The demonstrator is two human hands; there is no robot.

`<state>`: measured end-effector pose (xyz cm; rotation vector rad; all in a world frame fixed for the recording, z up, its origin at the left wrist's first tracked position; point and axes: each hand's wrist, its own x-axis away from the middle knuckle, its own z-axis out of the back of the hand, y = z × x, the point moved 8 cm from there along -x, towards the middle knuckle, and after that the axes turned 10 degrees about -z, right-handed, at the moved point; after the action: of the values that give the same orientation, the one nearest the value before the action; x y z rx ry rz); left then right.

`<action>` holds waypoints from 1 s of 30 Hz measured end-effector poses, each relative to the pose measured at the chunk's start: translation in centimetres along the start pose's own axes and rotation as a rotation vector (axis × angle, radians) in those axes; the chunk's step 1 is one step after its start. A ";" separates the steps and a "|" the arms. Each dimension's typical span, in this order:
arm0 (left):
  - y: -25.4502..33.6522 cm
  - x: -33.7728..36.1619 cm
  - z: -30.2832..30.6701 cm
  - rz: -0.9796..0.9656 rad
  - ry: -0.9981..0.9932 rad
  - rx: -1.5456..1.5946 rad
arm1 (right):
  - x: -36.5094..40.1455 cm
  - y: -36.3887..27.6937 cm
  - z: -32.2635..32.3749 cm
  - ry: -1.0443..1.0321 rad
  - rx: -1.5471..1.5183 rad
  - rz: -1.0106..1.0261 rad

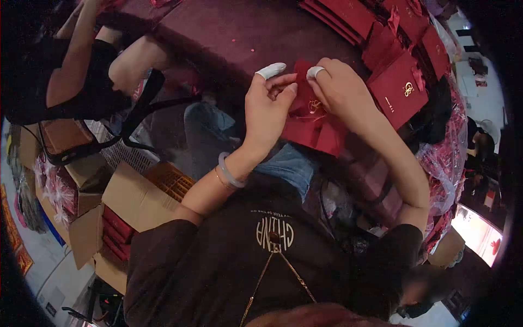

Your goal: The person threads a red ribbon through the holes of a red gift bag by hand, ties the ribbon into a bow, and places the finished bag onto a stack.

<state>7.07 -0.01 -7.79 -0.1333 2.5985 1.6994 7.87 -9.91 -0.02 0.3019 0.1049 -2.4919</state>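
A dark maroon bench [229,32] fills the upper middle of the view, with a crowded work floor around it. The red folded card [305,128], marked with a gold emblem, is held above the near bench edge, just right of the view centre. The card is gripped at its 9 o'clock edge by the left hand [267,109], with the fingers closed on it. Its top is pinched by the right hand [340,90], fingers narrow. A white finger cot [271,70] is worn on one fingertip of each hand. A pale bangle [229,171] is worn on the left wrist.

Red bags [400,90] with gold marks are stacked at 2 o'clock of the card, near the right hand. Open cardboard boxes [136,196] are located at 8 o'clock. Another person's arm [81,49] is seen at 10 o'clock, well apart.
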 end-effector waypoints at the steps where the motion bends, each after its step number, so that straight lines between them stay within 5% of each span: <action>1: 0.1 0.2 -0.2 -0.003 -0.001 0.000 | 0.3 0.9 -0.1 0.016 -0.141 -0.102; 3: 0.6 0.6 -0.2 -0.029 0.027 -0.078 | 0.5 1.7 0.0 0.038 -0.281 -0.204; 5: 1.3 1.2 -0.9 -0.050 -0.014 -0.097 | 1.1 3.4 -1.8 -0.192 -0.658 -0.558; 11: 1.7 2.3 -0.8 -0.050 0.006 0.042 | 1.2 3.2 -1.1 -0.159 -0.723 -0.479; 15: 3.1 2.2 -0.8 -0.260 -0.168 -0.332 | 2.1 3.0 -0.8 -0.187 -0.850 -0.509; 20: 3.6 1.6 -0.7 -0.392 -0.142 -0.472 | 2.1 1.6 0.4 -0.102 -0.750 -0.372; 23: 3.6 1.6 -1.7 -0.446 -0.258 -0.753 | 3.2 1.8 -1.4 -0.147 -1.001 -0.555; 30: 2.7 1.8 -1.4 -0.463 -0.221 -0.749 | 4.3 3.0 -1.8 0.086 -0.989 -0.585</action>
<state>5.09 -0.30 -4.89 -0.4809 1.5062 2.2080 6.59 -14.54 -2.87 -0.0660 1.5788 -2.5981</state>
